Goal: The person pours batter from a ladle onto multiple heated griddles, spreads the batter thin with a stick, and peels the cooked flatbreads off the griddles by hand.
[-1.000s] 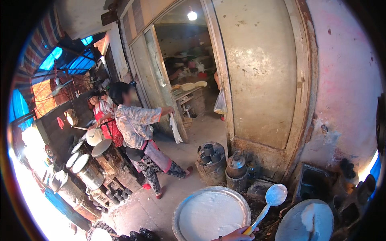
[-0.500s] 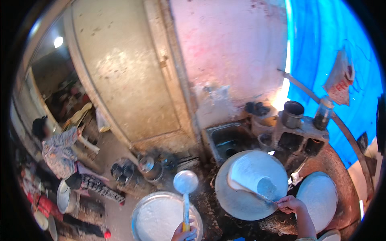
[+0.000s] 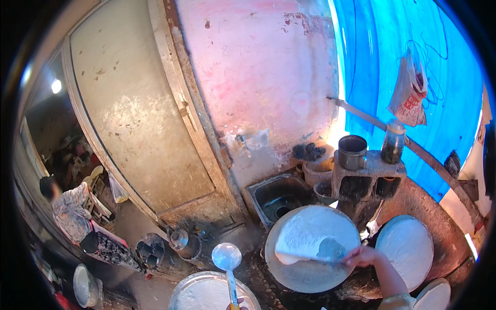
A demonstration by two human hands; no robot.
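My left hand (image 3: 230,306), barely showing at the bottom edge, grips the yellow handle of a metal ladle (image 3: 226,256) over a wide metal basin of white batter (image 3: 188,293). At the right, my right hand (image 3: 361,256) has its fingers closed on the lower edge of a thin white sheet (image 3: 305,235). The sheet lies partly peeled, its edge folded, on a round griddle (image 3: 305,279). Beside that, to the right, a second round griddle (image 3: 404,248) carries a white layer.
Behind stand a dark sink (image 3: 281,199) and a block (image 3: 369,168) bearing a pot (image 3: 352,150) and jar (image 3: 392,144). Another person (image 3: 72,217) holds something pale near the doorway. A bucket (image 3: 188,243) stands by the door; a blue tarp (image 3: 439,62) hangs right.
The view has swung right and up. My right hand came into sight gripping the white sheet's edge and has shifted with it. My left hand and ladle sit lower and left in the frame.
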